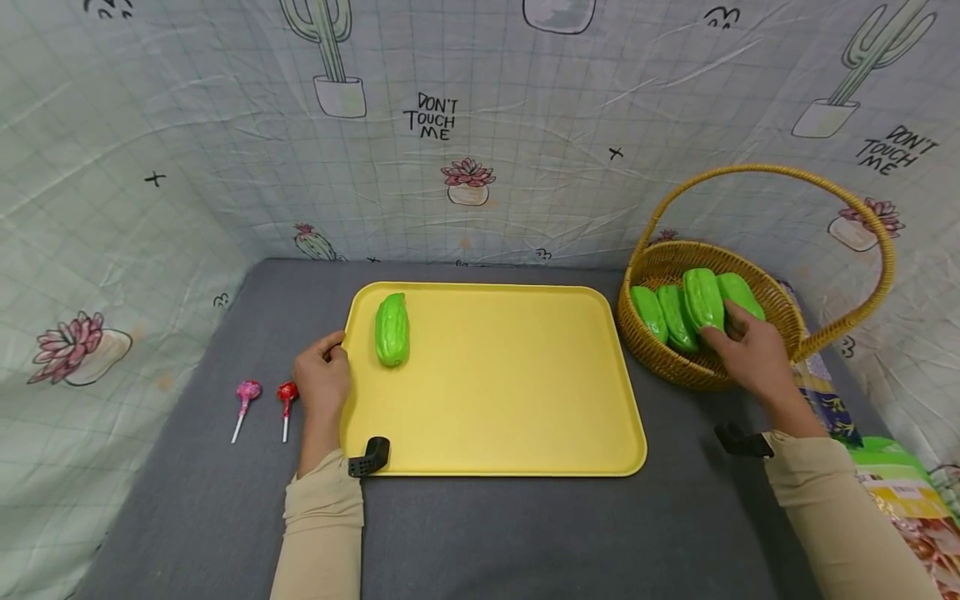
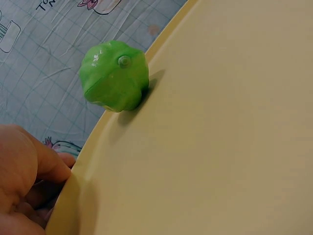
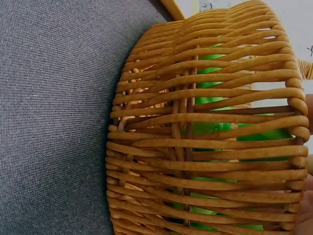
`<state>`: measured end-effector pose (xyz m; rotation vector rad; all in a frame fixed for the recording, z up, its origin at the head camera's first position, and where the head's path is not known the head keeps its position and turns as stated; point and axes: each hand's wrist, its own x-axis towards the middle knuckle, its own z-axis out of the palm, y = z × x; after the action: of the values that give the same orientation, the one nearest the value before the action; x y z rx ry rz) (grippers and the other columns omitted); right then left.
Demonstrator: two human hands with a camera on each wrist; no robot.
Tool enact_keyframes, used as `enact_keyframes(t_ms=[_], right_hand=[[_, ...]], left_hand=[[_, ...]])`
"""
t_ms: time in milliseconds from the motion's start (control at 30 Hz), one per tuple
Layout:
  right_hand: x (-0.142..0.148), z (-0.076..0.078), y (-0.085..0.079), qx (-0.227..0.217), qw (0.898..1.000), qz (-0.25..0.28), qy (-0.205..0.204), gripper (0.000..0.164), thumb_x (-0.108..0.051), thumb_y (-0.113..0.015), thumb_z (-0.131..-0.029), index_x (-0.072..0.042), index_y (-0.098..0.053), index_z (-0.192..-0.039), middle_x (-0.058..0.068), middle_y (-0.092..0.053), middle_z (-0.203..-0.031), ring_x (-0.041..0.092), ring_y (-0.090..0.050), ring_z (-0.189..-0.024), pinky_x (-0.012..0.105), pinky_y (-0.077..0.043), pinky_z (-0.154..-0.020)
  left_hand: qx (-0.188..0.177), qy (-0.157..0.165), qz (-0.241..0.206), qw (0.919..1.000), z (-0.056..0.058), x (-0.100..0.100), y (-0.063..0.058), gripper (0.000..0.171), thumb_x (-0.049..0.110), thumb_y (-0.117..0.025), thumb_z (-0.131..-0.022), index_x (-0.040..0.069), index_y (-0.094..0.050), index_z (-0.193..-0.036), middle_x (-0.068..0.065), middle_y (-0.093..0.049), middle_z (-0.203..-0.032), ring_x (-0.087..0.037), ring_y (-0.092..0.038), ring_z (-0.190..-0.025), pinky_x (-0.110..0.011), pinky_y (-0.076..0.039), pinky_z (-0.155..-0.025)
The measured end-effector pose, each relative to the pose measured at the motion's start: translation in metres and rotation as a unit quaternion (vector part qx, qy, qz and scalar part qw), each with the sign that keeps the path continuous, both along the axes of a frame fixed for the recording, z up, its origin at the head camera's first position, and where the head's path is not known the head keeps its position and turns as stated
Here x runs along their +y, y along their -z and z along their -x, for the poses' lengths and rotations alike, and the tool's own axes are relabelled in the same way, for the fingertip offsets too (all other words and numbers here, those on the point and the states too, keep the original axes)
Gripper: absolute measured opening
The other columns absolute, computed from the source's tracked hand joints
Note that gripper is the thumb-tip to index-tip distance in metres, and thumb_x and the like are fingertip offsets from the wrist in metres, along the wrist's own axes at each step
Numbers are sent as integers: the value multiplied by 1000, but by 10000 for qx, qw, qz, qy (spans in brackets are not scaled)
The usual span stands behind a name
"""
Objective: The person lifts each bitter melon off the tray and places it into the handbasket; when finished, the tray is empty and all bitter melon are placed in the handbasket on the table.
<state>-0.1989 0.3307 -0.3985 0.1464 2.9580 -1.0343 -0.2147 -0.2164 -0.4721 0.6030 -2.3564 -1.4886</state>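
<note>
My left hand point(image 1: 322, 385) grips the left edge of a yellow tray point(image 1: 510, 383), its thumb and fingertips at the rim. On the tray's upper left lies a glossy green bitter melon point(image 1: 392, 330), ribbed and probably a toy. The left wrist view shows that bitter melon point(image 2: 115, 76) end-on, just beyond my fingers. Inside a wicker basket point(image 1: 652, 358) at the right, my right hand point(image 1: 759, 357) pinches the lower end of another bitter melon point(image 1: 702, 298). Several similar ones lie beside it. In the right wrist view, the basket wall point(image 3: 215, 117) hides most of my fingers.
The basket's tall handle point(image 1: 787, 171) arches over my right hand. Two lollipops, one pink point(image 1: 247, 390) and one red point(image 1: 287, 392), lie left of the tray. Packaged bags point(image 1: 892, 467) stand at the right edge. A patterned cloth point(image 1: 525, 167) hangs behind the grey table point(image 1: 487, 533).
</note>
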Motion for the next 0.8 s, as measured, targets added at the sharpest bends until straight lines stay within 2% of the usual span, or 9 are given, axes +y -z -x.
enact_keyframes(t_ms=[367,800], right_hand=[[3,1,-1,-78,9999,-96,-36,75,-39,-46,-108,3,-14,-161,42,-36,-151,61,-41,-133,71,-38,-103],[4,3,-1,-124,9998,-103,98,78,-41,-48,-107,2,-12,-162,42,-34,-151,61,-40,-134,71,-38,-103]], left_hand=[[-36,-4,-53,10000,0,0,0,37,8,-45,-105,0,-68,-133,-23,-65,-136,-35,-60,-125,-46,-48,-102],[30,22,-27,10000,0,0,-2,36,6,-45,-104,-1,-67,-132,-24,-66,-134,-36,-61,-123,-46,-49,-102]])
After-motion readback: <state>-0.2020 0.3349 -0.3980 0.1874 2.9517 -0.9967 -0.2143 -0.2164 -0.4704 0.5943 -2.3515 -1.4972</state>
